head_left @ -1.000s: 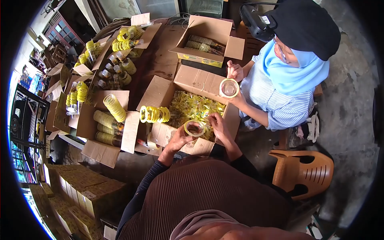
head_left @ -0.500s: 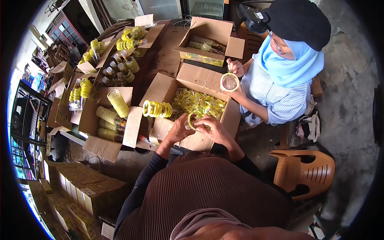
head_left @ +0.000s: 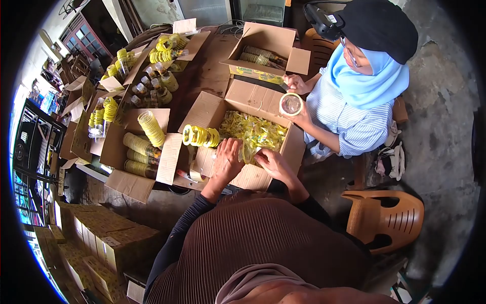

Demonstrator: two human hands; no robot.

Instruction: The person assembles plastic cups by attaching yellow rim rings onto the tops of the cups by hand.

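A clear plastic cup with a yellow band is tilted over the near side of an open carton filled with small yellow packets. My left hand lies along the cup's left side, its fingers pressed together against it. At the cup's right side, my right hand has its fingers curled in a pinch; whatever they hold is too small to make out. A row of nested yellow-rimmed cups rests on its side just left of my left hand.
Across the carton, a co-worker holds another cup. To the left, a carton holds stacked cups, with another stack leaning on it. A further carton stands at the back; an orange plastic chair is at right.
The cup between my hands has tipped, its round rim no longer facing up. My left hand has flattened and risen slightly; my right hand has shifted a little to the right.
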